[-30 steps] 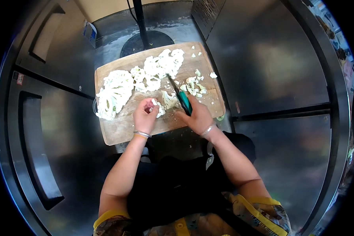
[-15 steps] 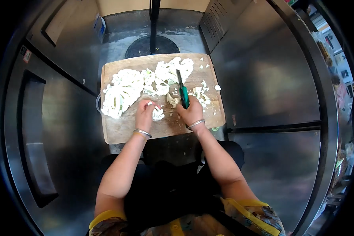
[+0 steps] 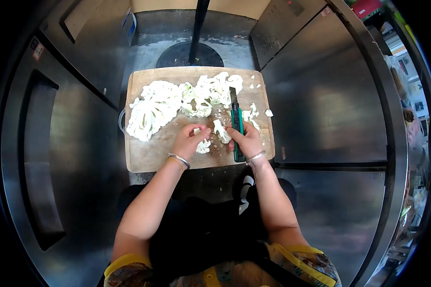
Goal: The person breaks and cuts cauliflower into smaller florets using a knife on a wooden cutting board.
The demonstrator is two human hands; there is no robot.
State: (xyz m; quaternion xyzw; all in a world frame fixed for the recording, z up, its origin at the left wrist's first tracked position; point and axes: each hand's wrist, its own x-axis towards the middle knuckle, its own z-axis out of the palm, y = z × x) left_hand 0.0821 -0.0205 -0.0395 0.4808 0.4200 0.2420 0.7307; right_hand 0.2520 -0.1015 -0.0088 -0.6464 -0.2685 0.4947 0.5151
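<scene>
My left hand point(image 3: 189, 140) is closed on a small cauliflower floret point(image 3: 203, 146), which pokes out below the fingertips. In my right hand point(image 3: 249, 141) is a green and black utility knife point(image 3: 237, 122), its blade pointing away from me toward the far edge. The right thumb and fingertips are at another cauliflower floret point(image 3: 220, 132) between the hands; whether they pinch it I cannot tell. A large heap of cauliflower point(image 3: 153, 109) covers the left of the wooden cutting board point(image 3: 165, 155), with further pieces point(image 3: 215, 87) along the back.
Small cauliflower bits point(image 3: 251, 115) lie on the board's right side. Behind it, a black pole point(image 3: 199, 31) rises from a round base point(image 3: 177, 53). Metal cabinets stand close on the left point(image 3: 81, 191) and right point(image 3: 325, 100).
My right hand has shifted right and a little nearer me, with the knife turned more upright in view. The floret between the hands is now by the right fingertips. My left hand moved slightly right.
</scene>
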